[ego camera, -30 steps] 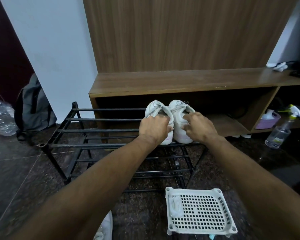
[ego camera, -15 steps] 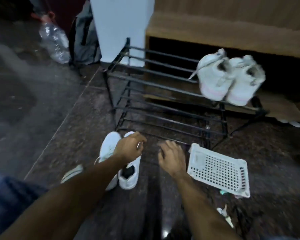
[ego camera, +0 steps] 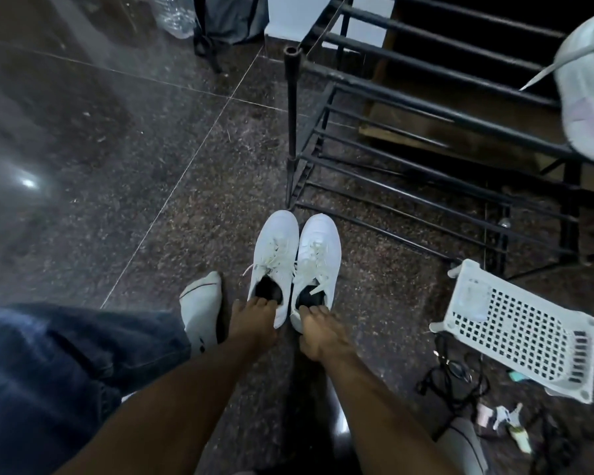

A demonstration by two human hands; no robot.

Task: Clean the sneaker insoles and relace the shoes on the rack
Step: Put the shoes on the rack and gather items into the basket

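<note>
Black metal rack (ego camera: pixel 436 108) now fills your upper right, where a second ago you faced it squarely with both hands on the white pair on its top bars; of that pair only one shoe (ego camera: pixel 587 94) shows, blurred and cut by the right edge, still on the top bars. You have since dropped your view to the floor (ego camera: pixel 83 149) and gone to a second white pair standing side by side just in front of the rack's foot. Half a second ago only your left hand was at them; now your left hand (ego camera: pixel 252 323) grips the heel of the left sneaker (ego camera: pixel 275 262) with fingers hooked into the opening, and your right hand (ego camera: pixel 318 332) grips the heel of the right sneaker (ego camera: pixel 318 265) likewise. Judgement: the first pair is shelved and this pair is next. Both appear laced; whether insoles are inside cannot be told, the openings being dark. White perforated tray (ego camera: pixel 515 330) lies near on the right. Small litter and a cord beside it are too blurred to identify.
</note>
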